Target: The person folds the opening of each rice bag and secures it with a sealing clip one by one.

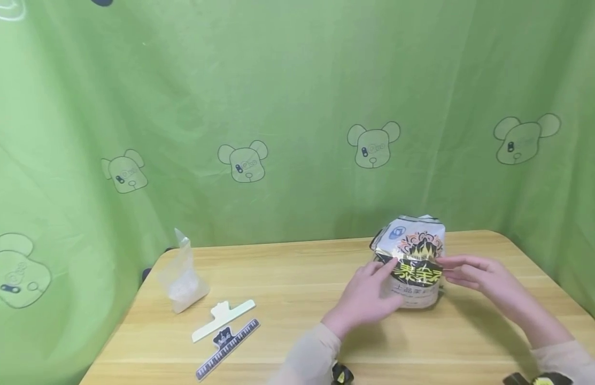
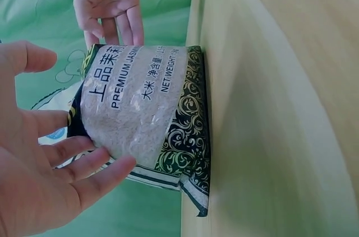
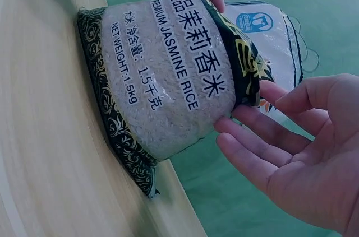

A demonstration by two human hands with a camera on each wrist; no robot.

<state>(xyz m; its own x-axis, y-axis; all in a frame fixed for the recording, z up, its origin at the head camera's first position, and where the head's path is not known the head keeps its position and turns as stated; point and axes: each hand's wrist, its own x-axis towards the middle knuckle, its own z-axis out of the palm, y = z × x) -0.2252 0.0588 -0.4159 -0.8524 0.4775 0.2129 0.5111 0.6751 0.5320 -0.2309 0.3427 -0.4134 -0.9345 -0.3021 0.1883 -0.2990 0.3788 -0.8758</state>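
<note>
A bag of jasmine rice (image 1: 412,262) stands upright on the wooden table (image 1: 297,331), towards its back right. It has a clear lower part full of white grains (image 2: 134,114) and a black, gold and white printed top (image 3: 247,57). My left hand (image 1: 369,294) touches the bag's left side with straight fingers (image 2: 95,164). My right hand (image 1: 475,275) touches its right side, fingers (image 3: 258,136) straight as well. Neither hand wraps round the bag.
On the left of the table stand a small clear plastic bag (image 1: 182,278) with white contents, a white sealing clip (image 1: 222,319) and a dark clip printed like a ruler (image 1: 228,347). A green bear-print cloth (image 1: 297,117) hangs behind the table.
</note>
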